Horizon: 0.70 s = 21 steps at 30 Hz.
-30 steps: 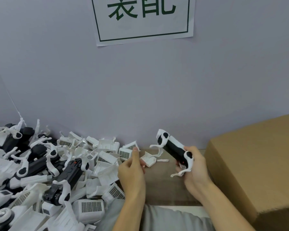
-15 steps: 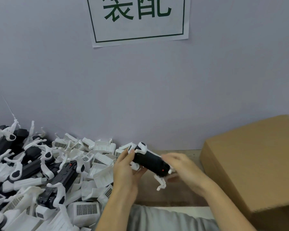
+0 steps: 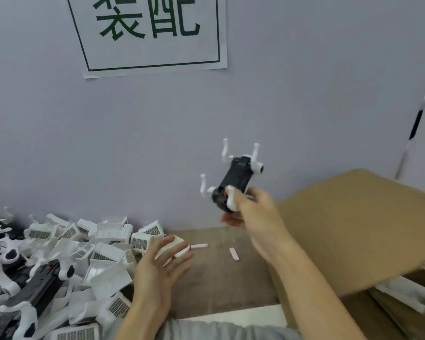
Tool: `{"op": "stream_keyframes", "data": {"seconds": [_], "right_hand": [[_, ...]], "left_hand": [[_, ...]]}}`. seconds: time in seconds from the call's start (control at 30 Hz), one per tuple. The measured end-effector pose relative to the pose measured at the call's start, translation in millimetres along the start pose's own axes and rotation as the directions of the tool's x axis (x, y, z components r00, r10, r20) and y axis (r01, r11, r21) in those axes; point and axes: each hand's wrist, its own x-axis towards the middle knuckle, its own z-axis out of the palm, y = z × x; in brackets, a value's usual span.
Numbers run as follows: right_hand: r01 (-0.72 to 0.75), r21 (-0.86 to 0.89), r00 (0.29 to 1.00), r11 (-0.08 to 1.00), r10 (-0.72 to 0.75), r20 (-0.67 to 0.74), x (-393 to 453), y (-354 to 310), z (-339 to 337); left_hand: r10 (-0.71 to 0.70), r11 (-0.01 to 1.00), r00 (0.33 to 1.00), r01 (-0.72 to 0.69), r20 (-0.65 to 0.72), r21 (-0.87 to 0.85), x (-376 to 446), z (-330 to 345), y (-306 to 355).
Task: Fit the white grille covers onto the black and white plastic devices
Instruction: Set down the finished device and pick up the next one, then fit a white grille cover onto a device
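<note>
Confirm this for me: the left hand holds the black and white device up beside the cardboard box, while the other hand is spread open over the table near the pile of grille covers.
Not quite: the right hand holds the black and white device up beside the cardboard box, as the head view shows. The left hand is the open one, over the table near the pile of grille covers.
</note>
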Motion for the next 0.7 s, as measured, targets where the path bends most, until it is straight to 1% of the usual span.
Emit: {"op": "stream_keyframes", "data": {"seconds": [0.03, 0.07, 0.1, 0.13, 0.17, 0.2, 0.23, 0.27, 0.3, 0.33, 0.4, 0.43, 0.47, 0.5, 0.53, 0.57, 0.6, 0.63, 0.67, 0.7], "right_hand": [[0.087, 0.013, 0.982, 0.996, -0.084, -0.17, 5, -16, -13], [0.175, -0.007, 0.927, 0.985, -0.167, -0.337, 9, -35, -29], [0.252, -0.025, 0.848, 0.967, -0.233, -0.477, 9, -52, -50], [0.312, -0.002, 0.782, 0.95, -0.258, -0.567, 8, -66, -71], [0.352, 0.045, 0.761, 0.935, -0.258, -0.595, 3, -77, -92], [0.361, 0.094, 0.789, 0.928, -0.25, -0.561, -4, -83, -110], [0.322, 0.127, 0.842, 0.938, -0.222, -0.492, -11, -84, -123], [0.238, 0.141, 0.895, 0.961, -0.161, -0.417, -16, -82, -130], [0.14, 0.137, 0.932, 0.981, -0.083, -0.353, -19, -77, -131], [0.042, 0.115, 0.953, 0.992, -0.005, -0.303, -20, -72, -126], [-0.103, -0.013, 0.968, 0.995, 0.097, -0.23, -18, -62, -107], [-0.158, -0.108, 0.972, 0.982, 0.135, -0.192, -16, -57, -93], [-0.201, -0.217, 0.971, 0.955, 0.166, -0.17, -13, -55, -75], [-0.207, -0.336, 0.976, 0.919, 0.168, -0.14, -10, -48, -58], [-0.184, -0.438, 0.983, 0.88, 0.162, -0.089, -9, -38, -40], [-0.155, -0.509, 0.987, 0.847, 0.157, -0.039, -9, -25, -22], [-0.126, -0.556, 0.988, 0.821, 0.153, 0.001, -10, -11, -6], [-0.097, -0.589, 0.989, 0.802, 0.144, 0.034, -10, 6, 7], [-0.069, -0.609, 0.989, 0.79, 0.136, 0.065, -10, 23, 19], [-0.048, -0.619, 0.987, 0.784, 0.134, 0.094, -11, 40, 27]], "left_hand": [[0.002, 1.0, 1.0, -0.001, -0.001, 0.031, 0, 0, -2], [0.007, 0.998, 1.0, -0.007, -0.003, 0.057, 0, 1, -3], [0.013, 0.997, 1.0, -0.012, -0.014, 0.074, 1, 1, -3], [0.014, 0.997, 1.0, -0.012, -0.025, 0.083, 2, 2, -3], [0.012, 0.996, 0.999, -0.009, -0.034, 0.09, 3, 3, -4], [0.01, 0.995, 0.999, -0.005, -0.041, 0.103, 3, 4, -5], [0.007, 0.992, 0.999, -0.001, -0.043, 0.125, 3, 6, -6], [0.004, 0.988, 0.999, 0.002, -0.04, 0.153, 3, 8, -7], [0.006, 0.982, 0.999, 0.0, -0.032, 0.188, 2, 9, -8], [0.012, 0.974, 1.0, -0.007, -0.021, 0.226, 1, 11, -9], [0.017, 0.954, 1.0, -0.018, 0.007, 0.299, -1, 12, -9], [0.019, 0.941, 1.0, -0.026, 0.024, 0.337, -3, 13, -8], [0.031, 0.923, 0.999, -0.045, 0.042, 0.381, -4, 14, -6], [0.062, 0.89, 0.996, -0.081, 0.057, 0.449, -6, 14, -3], [0.116, 0.82, 0.991, -0.134, 0.068, 0.557, -6, 14, 4], [0.191, 0.708, 0.978, -0.196, 0.084, 0.678, -6, 13, 14], [0.276, 0.574, 0.955, -0.254, 0.108, 0.778, -8, 10, 28], [0.365, 0.445, 0.922, -0.294, 0.128, 0.846, -10, 7, 44], [0.455, 0.329, 0.88, -0.305, 0.132, 0.894, -13, 3, 62], [0.549, 0.213, 0.828, -0.27, 0.114, 0.939, -16, -4, 79]]}}
